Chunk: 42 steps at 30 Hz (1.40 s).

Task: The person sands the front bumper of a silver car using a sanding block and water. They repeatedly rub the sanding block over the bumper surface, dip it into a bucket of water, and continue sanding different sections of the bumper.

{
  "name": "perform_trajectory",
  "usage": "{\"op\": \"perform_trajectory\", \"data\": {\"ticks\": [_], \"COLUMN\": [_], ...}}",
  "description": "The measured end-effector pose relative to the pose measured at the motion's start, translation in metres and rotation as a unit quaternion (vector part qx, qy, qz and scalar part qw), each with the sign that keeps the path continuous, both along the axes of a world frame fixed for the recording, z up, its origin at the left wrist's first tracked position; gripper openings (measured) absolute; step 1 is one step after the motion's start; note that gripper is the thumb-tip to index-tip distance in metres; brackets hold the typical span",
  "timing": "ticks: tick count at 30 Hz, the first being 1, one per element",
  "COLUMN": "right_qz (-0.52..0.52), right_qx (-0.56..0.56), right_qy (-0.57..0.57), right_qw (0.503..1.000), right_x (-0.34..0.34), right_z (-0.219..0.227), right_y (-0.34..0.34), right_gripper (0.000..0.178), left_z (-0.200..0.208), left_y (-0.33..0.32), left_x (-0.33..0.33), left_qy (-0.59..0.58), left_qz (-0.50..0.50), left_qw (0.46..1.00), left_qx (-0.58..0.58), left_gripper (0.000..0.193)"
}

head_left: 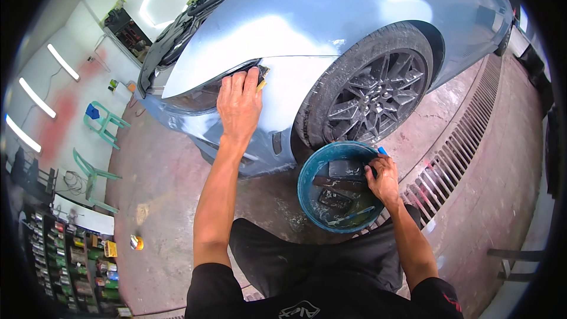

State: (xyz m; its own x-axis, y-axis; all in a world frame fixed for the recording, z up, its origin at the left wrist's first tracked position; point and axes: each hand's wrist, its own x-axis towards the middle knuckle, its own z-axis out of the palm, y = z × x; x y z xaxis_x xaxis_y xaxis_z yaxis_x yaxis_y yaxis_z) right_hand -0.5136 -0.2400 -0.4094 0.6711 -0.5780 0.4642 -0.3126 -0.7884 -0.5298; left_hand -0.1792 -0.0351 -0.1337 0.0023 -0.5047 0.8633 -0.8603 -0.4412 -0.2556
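Down at the car's front corner, the left hand (pixel 239 106) is bent over a small dark pad (pixel 264 74), gripping it against the bodywork at the rear corner of the headlight (pixel 204 95). A yellowish edge pokes out past the fingers; the rest of the pad lies under them, so its full shape is hard to call. And look at the car (pixel 366 6): pale blue-grey and glossy up top, with a broad whitish patch running across the front fender (pixel 295 80) and dull smears over the bumper (pixel 171 112). Glare washes out part of that patch, and the car's far end slips away at the curved rim of the view.

Over to the right hand (pixel 384 180), fingers curled at the rim of a teal bucket (pixel 303 195) just beside the front wheel (pixel 378 97). Whether they clasp the rim or something else, one cannot tell; a bright blue tip (pixel 383 151) shows just beyond them, its remainder unseen. Inside, dark blocks (pixel 346 169) sit in murky water, their outlines blurred.
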Motion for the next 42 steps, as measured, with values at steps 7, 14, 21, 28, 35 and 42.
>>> {"op": "perform_trajectory", "data": {"ticks": [7, 14, 21, 28, 35, 42], "right_qz": [-0.008, -0.001, -0.004, -0.007, -0.016, -0.008], "right_qx": [-0.007, -0.014, -0.006, -0.011, -0.012, -0.009], "right_qy": [-0.001, -0.021, -0.025, -0.024, -0.025, -0.024], "right_qw": [1.000, 1.000, 1.000, 1.000, 0.999, 1.000], "right_x": [0.007, 0.007, 0.008, 0.007, 0.008, 0.007], "right_z": [0.002, -0.002, -0.004, -0.005, -0.005, -0.002], "right_y": [-0.007, -0.011, -0.010, -0.012, -0.010, -0.009], "right_gripper": [0.016, 0.015, 0.012, 0.013, 0.012, 0.013], "left_z": [0.013, 0.015, 0.022, 0.035, 0.041, 0.038], "left_y": [-0.018, -0.019, -0.018, -0.022, -0.019, -0.017], "left_x": [0.006, 0.012, 0.011, 0.002, 0.004, 0.005], "left_qy": [-0.004, -0.001, 0.032, 0.064, 0.078, 0.083], "left_qz": [-0.055, -0.065, -0.085, -0.096, -0.117, -0.099], "left_qw": [0.999, 0.998, 0.996, 0.993, 0.989, 0.990], "left_qx": [0.000, 0.017, 0.026, 0.029, 0.040, 0.053], "left_gripper": [0.058, 0.051, 0.046, 0.037, 0.036, 0.037]}}
